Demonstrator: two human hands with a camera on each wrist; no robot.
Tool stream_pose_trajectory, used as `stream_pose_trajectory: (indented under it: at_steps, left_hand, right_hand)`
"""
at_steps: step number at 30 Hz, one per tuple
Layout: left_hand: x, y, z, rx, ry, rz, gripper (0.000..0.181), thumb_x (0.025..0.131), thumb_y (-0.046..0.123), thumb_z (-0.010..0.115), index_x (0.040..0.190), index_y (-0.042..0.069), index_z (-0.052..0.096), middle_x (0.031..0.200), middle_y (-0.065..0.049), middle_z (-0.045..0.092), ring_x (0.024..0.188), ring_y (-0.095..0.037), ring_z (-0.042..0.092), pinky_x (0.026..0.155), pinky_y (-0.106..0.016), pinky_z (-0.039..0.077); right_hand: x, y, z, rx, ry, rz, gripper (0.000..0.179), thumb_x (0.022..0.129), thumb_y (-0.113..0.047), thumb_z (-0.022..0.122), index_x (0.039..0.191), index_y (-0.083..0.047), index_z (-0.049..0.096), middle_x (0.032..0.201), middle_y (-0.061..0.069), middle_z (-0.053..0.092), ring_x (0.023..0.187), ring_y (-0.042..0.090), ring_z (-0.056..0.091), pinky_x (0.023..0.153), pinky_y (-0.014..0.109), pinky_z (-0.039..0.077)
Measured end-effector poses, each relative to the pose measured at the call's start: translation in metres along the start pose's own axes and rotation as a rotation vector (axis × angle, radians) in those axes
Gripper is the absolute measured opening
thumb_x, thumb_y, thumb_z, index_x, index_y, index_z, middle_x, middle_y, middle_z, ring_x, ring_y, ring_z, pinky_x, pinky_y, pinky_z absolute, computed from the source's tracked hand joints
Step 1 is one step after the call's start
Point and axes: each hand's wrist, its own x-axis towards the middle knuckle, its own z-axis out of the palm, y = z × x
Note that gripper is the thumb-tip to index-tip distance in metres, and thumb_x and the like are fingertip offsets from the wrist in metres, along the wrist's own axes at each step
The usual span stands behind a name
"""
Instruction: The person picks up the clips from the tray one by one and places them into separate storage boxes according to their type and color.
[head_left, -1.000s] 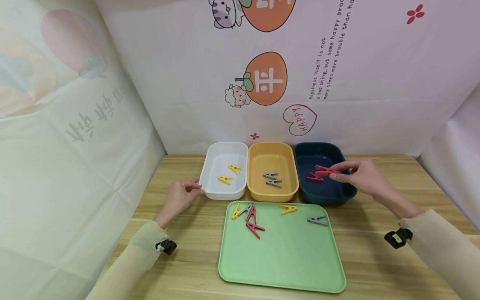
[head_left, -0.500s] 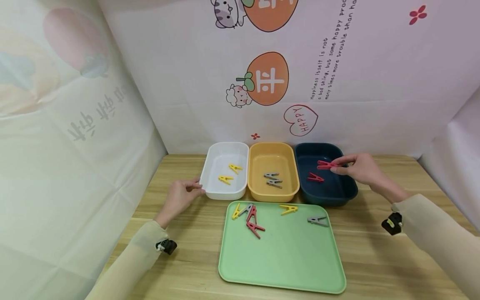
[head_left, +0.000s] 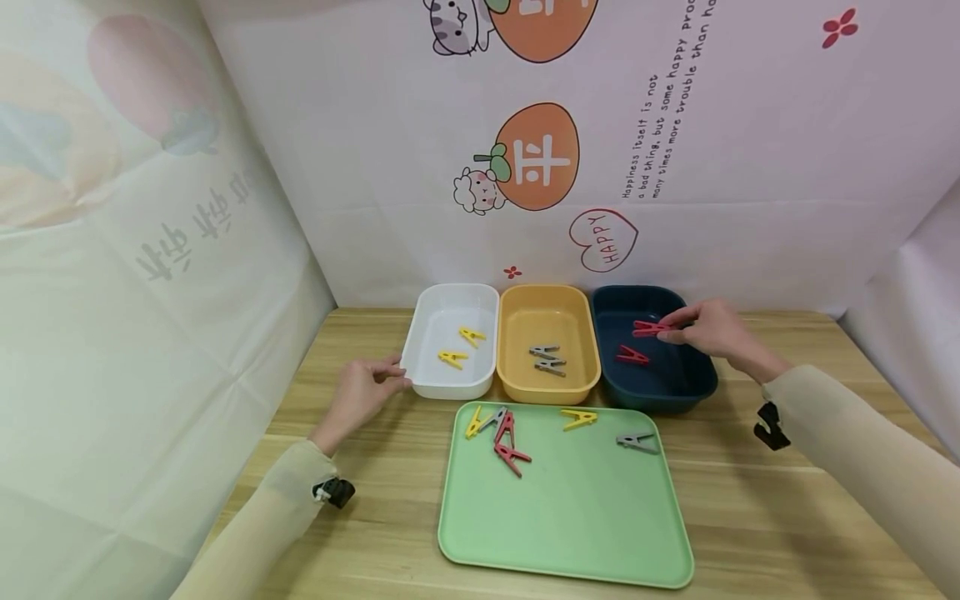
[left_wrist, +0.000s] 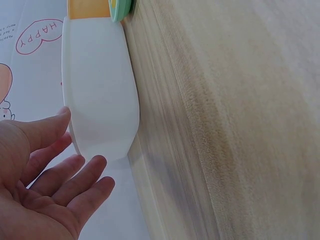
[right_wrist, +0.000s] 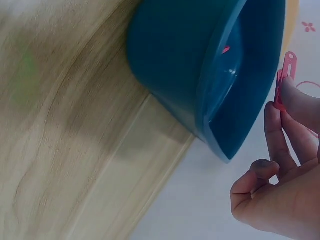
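Observation:
My right hand [head_left: 716,329] pinches a red clothespin [head_left: 649,328] between thumb and fingers, over the dark blue bin [head_left: 693,387]. Below it, another red clothespin [head_left: 632,356] lies in that bin. The right wrist view shows the held clothespin [right_wrist: 289,65] upright above the rim, thumb across it. My left hand [head_left: 360,396] is at the left side of the white bin [head_left: 453,390]. In the left wrist view, thumb and index fingertips rest at the rim of this white bin [left_wrist: 100,75], the other fingers loosely spread. Two yellow clothespins [head_left: 453,358] lie inside it.
A yellow-orange bin [head_left: 547,396] with two grey clothespins [head_left: 551,367] stands between the others. In front, a green tray [head_left: 562,517] bears several clothespins in yellow, grey and red [head_left: 512,457]. A printed white sheet [head_left: 390,208] rises right behind the bins.
The right hand has lifted the red clothespin slightly back and away from the one lying in the blue bin. The left hand stays at the white bin.

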Motion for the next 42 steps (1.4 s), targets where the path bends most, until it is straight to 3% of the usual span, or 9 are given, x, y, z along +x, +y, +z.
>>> stream_pose_trajectory:
  at_steps: [13,21,34,42]
  left_hand:
    - [0.001,0.000,0.001,0.005,0.001,-0.010,0.020,0.089,0.007,0.086,0.102,-0.006,0.080,0.130,-0.023,0.069,0.117,-0.040,0.069,0.091,-0.051,0.060]
    - [0.002,0.001,0.001,0.001,0.005,0.003,0.020,0.089,0.006,0.086,0.102,-0.007,0.079,0.129,-0.023,0.069,0.117,-0.041,0.069,0.091,-0.052,0.060]
    - [0.001,-0.001,0.000,0.005,0.007,0.014,0.018,0.089,0.006,0.086,0.101,-0.007,0.079,0.129,-0.026,0.068,0.117,-0.042,0.068,0.092,-0.052,0.059]
    - [0.002,-0.002,0.001,0.011,0.005,0.015,0.019,0.089,0.006,0.085,0.101,-0.007,0.080,0.130,-0.024,0.068,0.118,-0.042,0.068,0.092,-0.051,0.059]
  right_hand:
    - [0.014,0.004,0.001,0.013,-0.023,0.041,0.036,0.100,-0.020,0.075,0.124,0.007,0.072,0.123,0.029,0.068,0.105,0.041,0.056,0.094,0.058,0.051]
    - [0.020,0.014,0.008,-0.013,-0.023,0.049,0.036,0.099,-0.020,0.077,0.122,0.007,0.073,0.118,0.027,0.070,0.101,0.039,0.059,0.093,0.057,0.053]
    - [0.026,0.011,0.014,-0.090,-0.046,0.060,0.037,0.099,-0.024,0.076,0.121,0.006,0.074,0.121,0.029,0.068,0.104,0.042,0.056,0.092,0.059,0.052]
    - [0.032,0.013,0.019,-0.197,-0.009,0.084,0.037,0.098,-0.030,0.077,0.120,0.000,0.077,0.123,0.028,0.068,0.112,0.046,0.051,0.092,0.061,0.035]
